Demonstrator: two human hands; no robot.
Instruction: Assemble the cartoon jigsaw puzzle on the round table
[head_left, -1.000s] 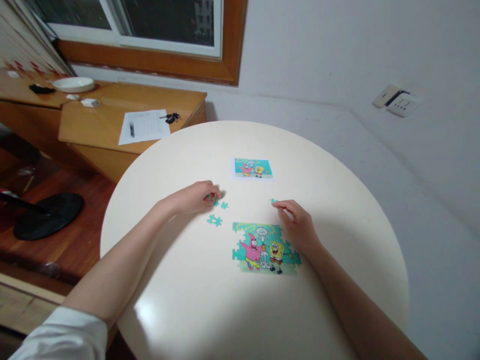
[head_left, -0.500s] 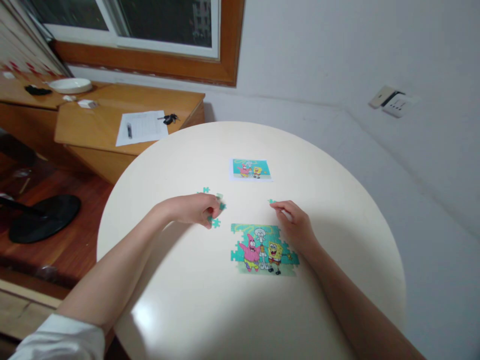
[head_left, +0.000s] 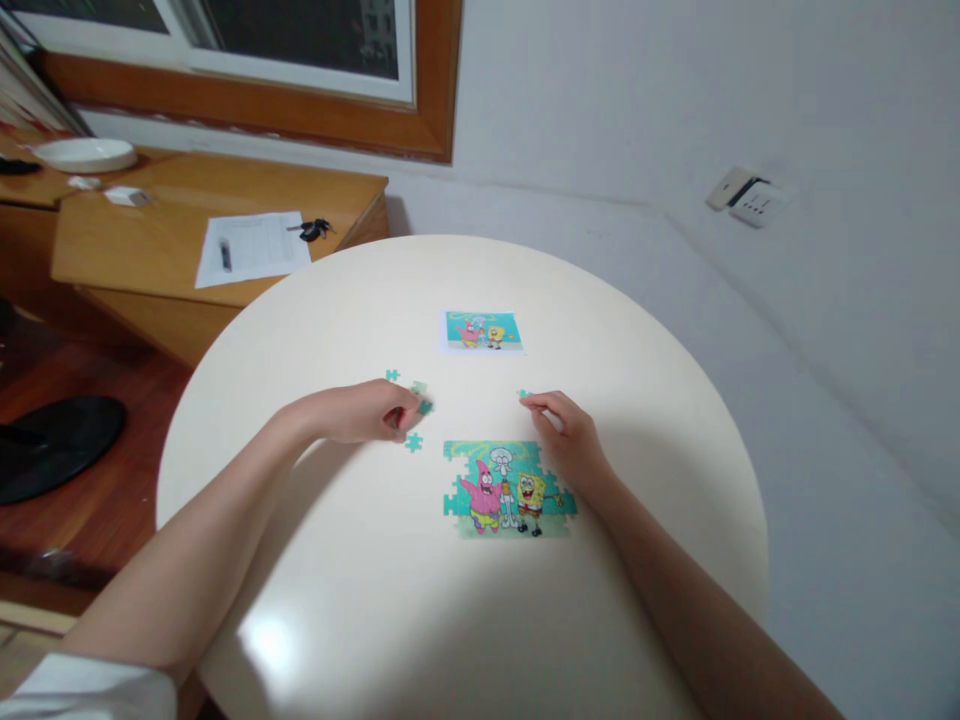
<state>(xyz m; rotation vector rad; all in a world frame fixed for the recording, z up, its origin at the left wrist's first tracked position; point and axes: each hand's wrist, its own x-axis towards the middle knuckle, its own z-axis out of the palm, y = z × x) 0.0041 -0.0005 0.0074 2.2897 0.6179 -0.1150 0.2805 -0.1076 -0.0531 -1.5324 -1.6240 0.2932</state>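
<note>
A partly assembled jigsaw puzzle (head_left: pixel 487 500) with cartoon figures lies on the round white table, its left and right edges ragged. My right hand (head_left: pixel 574 440) is just above its upper right, thumb and forefinger pinching a small teal puzzle piece (head_left: pixel 523 394). My left hand (head_left: pixel 367 410) is beyond the puzzle to the left, fingers curled, the tips at a dark teal piece (head_left: pixel 425 407). Around it lie a loose teal piece (head_left: pixel 413 442), another teal piece (head_left: pixel 392 375) and a pale green piece (head_left: pixel 419 388). The left hand may hide more pieces.
A reference picture card (head_left: pixel 484 331) of the same scene lies farther back on the table (head_left: pixel 337 590). A wooden desk (head_left: pixel 172 240) behind at left bears a paper sheet (head_left: pixel 255 250), keys (head_left: pixel 315 230) and a white dish (head_left: pixel 86 154). The wall rises beyond the table.
The whole view has shifted so that things sit farther left. My left thumb has drawn in from the lower loose piece. My right hand keeps its pinch on its piece.
</note>
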